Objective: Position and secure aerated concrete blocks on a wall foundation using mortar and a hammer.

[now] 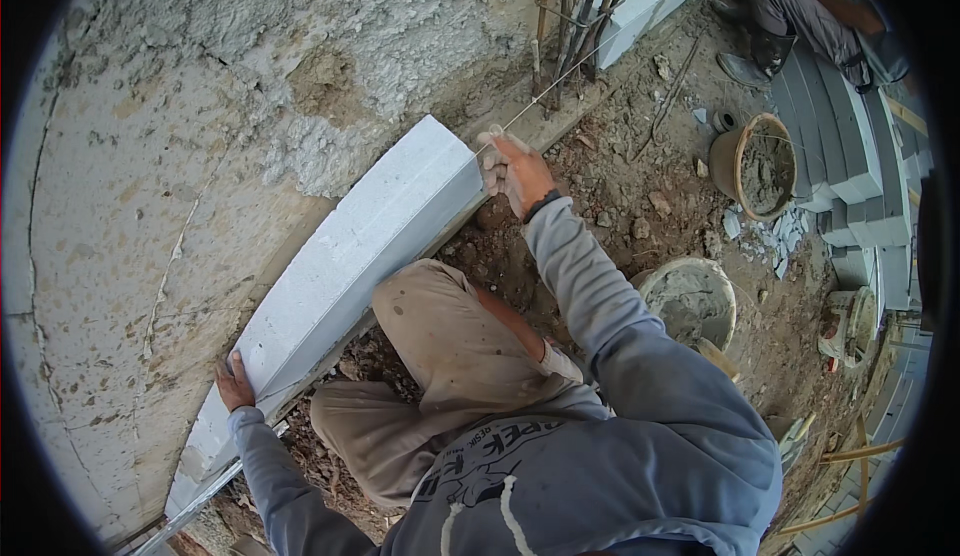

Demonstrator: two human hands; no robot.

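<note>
A row of pale lightweight concrete blocks [345, 246] runs beside the rough wall, on a narrow concrete strip. My left hand [235, 384] lies on top of the row at its lower left, fingers laid on the surface and thumb apart. At the far end of the row, my right hand [517, 171] is closed, thumb and fingers pinching a thin string [540, 96]. The string stretches up past the upright steel bars. Its exact path between my fingertips is too small to make out.
Rusty upright bars [580, 26] stand beyond the row, before more pale blocks [650, 1]. On the rubble-strewn soil to the right are a mortar bucket [755, 166], another mortar container [690, 301] and stacked blocks [835, 126]. Another person's leg [800, 16] is at upper right.
</note>
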